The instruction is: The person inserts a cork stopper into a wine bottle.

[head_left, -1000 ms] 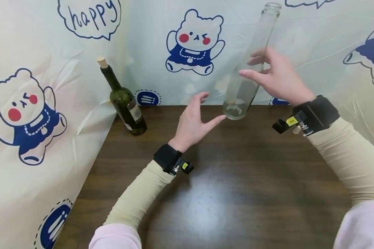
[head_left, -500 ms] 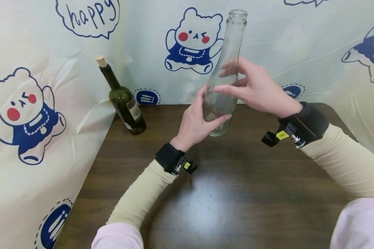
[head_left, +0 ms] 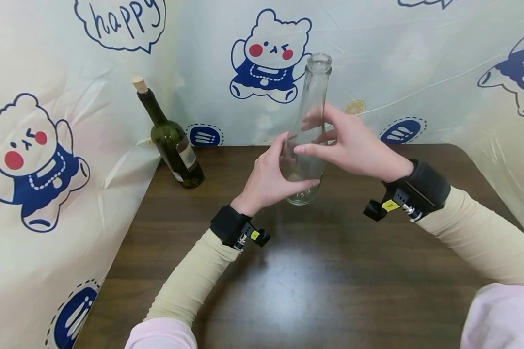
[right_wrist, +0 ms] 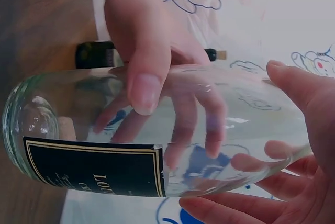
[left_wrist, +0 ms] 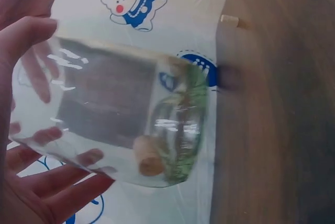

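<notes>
Both hands hold a clear glass bottle (head_left: 303,116), its neck up and tilted slightly right in the head view. My left hand (head_left: 268,179) grips the lower body, thumb across the near side and fingers behind. Higher up, my right hand (head_left: 346,145) grips the bottle below the neck with thumb and fingers. A dark label (right_wrist: 97,166) with a gold border shows in the right wrist view. The base is close over the brown tabletop (head_left: 331,271). Through the glass near the base, a tan cork-like shape (left_wrist: 148,156) appears in the left wrist view.
A dark green wine bottle (head_left: 174,150) with a cork (head_left: 139,85) in its mouth stands at the back left. A loose cork (left_wrist: 230,21) lies on the table in the left wrist view. Printed cloth (head_left: 192,72) hangs along the table's back and sides.
The glass bottle has come left and down from the upper right, turning more upright. My left hand has taken hold of its lower body; my right hand has moved along with it.
</notes>
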Demonstrator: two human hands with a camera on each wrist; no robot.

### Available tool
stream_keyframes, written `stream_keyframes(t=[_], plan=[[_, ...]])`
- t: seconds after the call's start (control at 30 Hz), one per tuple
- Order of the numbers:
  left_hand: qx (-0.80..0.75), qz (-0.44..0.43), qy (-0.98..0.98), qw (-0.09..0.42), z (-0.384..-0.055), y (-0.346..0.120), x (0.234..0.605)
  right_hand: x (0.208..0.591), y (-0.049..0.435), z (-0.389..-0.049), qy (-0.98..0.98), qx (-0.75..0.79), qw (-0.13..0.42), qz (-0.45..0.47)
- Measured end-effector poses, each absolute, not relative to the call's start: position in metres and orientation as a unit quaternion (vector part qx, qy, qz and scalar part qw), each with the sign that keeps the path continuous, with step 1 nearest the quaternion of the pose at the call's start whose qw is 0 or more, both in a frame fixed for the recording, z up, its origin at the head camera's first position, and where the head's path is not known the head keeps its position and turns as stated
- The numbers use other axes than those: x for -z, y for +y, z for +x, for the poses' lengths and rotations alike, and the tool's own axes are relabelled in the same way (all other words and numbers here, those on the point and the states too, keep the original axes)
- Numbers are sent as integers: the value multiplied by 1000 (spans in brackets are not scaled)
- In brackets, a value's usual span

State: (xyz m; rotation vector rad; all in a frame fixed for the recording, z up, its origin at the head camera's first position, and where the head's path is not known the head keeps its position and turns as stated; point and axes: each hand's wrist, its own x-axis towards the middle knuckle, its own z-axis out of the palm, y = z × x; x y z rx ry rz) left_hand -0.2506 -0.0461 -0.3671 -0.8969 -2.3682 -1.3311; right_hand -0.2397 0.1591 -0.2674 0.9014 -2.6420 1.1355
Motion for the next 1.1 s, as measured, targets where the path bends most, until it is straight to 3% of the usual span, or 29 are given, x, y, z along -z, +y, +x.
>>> stream_keyframes(t=[0.53,1.1], plan=[[434,-304,-844,85,-243,-50,400,303,157,-231,-864,-379,3,330],[416,-306,-856,26,-243,-55,418,321,157,-228,-891,-338,-37,303]])
